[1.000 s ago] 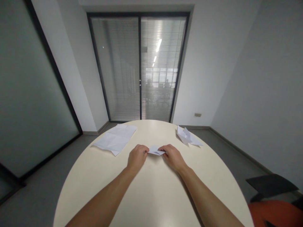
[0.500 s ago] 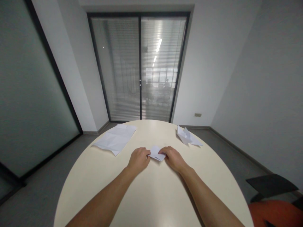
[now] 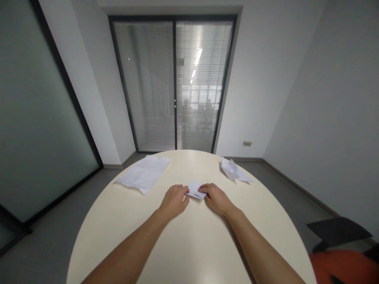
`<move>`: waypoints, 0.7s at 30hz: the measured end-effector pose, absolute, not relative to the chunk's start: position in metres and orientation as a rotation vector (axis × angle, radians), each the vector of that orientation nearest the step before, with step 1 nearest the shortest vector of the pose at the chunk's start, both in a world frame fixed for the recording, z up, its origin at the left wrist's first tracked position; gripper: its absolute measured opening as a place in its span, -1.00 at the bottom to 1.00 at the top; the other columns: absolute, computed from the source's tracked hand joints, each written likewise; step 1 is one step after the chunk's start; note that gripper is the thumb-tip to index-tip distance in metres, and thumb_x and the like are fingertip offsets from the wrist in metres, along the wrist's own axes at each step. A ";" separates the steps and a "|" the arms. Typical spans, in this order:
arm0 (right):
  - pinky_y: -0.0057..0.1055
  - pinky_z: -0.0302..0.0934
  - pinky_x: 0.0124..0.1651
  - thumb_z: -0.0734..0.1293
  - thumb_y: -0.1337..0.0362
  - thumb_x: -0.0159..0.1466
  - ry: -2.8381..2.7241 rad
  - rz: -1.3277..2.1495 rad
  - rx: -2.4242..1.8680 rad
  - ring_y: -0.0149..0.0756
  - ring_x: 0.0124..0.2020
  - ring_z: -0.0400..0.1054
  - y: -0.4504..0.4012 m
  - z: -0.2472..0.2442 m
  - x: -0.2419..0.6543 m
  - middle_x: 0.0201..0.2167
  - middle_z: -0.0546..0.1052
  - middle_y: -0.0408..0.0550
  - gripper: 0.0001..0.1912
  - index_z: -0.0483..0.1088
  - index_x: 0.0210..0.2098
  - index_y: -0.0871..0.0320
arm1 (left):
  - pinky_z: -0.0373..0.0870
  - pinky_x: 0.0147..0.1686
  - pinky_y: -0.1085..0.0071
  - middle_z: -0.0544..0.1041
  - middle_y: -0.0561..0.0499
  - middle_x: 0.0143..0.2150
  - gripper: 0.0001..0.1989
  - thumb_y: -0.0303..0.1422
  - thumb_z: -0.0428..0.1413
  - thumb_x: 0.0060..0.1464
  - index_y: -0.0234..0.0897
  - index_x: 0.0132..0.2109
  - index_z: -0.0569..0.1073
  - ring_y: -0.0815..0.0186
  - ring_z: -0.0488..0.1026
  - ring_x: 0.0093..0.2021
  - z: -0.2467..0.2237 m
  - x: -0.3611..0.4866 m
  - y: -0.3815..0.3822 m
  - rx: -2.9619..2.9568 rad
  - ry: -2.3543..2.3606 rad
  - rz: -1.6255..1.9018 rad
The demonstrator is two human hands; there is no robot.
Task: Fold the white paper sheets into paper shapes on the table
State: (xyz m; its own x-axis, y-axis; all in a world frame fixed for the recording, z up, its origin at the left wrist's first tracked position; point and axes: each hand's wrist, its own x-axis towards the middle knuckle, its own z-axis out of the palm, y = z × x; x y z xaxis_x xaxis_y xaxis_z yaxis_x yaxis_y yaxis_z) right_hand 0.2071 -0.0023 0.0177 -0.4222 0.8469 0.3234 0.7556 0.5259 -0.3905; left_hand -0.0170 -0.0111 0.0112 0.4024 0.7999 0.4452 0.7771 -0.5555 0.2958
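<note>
While the left hand (image 3: 174,202) pinches the near-left edge of a small folded paper (image 3: 195,188), the right hand (image 3: 217,198) grips its right side, fingers laid over the top. The paper lies between them in the far half of the round desk (image 3: 189,244), with bare surface between it and the far edge. Holding it from both sides probably keeps the layers together and stops the piece from turning. A creased sheet (image 3: 145,173) rests by the far-left edge and a folded paper shape (image 3: 232,169) by the far-right edge, both likely set apart to leave the middle free for the hands. The held piece is white, compact and angular, with several layers showing at its near side; its finer creases are too small to make out.
</note>
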 end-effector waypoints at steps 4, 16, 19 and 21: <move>-0.27 0.20 0.16 0.20 0.46 0.25 -2.286 0.256 -1.302 -0.15 0.06 0.38 -0.004 0.020 0.206 0.01 0.57 0.03 -0.59 0.56 -0.02 0.15 | 0.37 -0.02 0.27 0.57 -0.06 -0.20 -0.85 -0.43 0.06 0.18 -0.20 -0.15 0.51 0.17 0.49 -0.11 0.013 -0.017 -0.012 2.618 1.454 0.846; -0.41 0.12 -0.16 0.09 0.13 0.46 -2.221 0.258 -1.521 -0.22 -0.19 0.41 -0.008 0.029 0.203 -0.26 0.54 0.04 -0.65 0.44 -0.18 0.15 | 0.35 0.00 0.29 0.61 -0.09 -0.16 -0.70 -0.39 -0.10 0.36 -0.25 -0.08 0.54 0.18 0.50 -0.07 0.012 -0.017 -0.007 2.620 1.534 0.777; -0.40 0.11 -0.17 0.07 0.10 0.47 -2.230 0.256 -1.527 -0.22 -0.20 0.40 -0.007 0.028 0.203 -0.28 0.53 0.03 -0.61 0.42 -0.24 0.14 | 0.35 -0.03 0.30 0.60 -0.08 -0.18 -0.69 -0.38 -0.11 0.36 -0.24 -0.12 0.54 0.19 0.50 -0.08 0.014 -0.017 -0.007 2.609 1.558 0.746; -0.40 0.11 -0.16 0.07 0.10 0.47 -2.223 0.266 -1.536 -0.22 -0.20 0.40 -0.006 0.027 0.203 -0.28 0.54 0.03 -0.61 0.42 -0.25 0.14 | 0.35 -0.03 0.30 0.60 -0.07 -0.17 -0.70 -0.38 -0.11 0.36 -0.23 -0.12 0.53 0.19 0.50 -0.09 0.016 -0.017 -0.008 2.597 1.568 0.734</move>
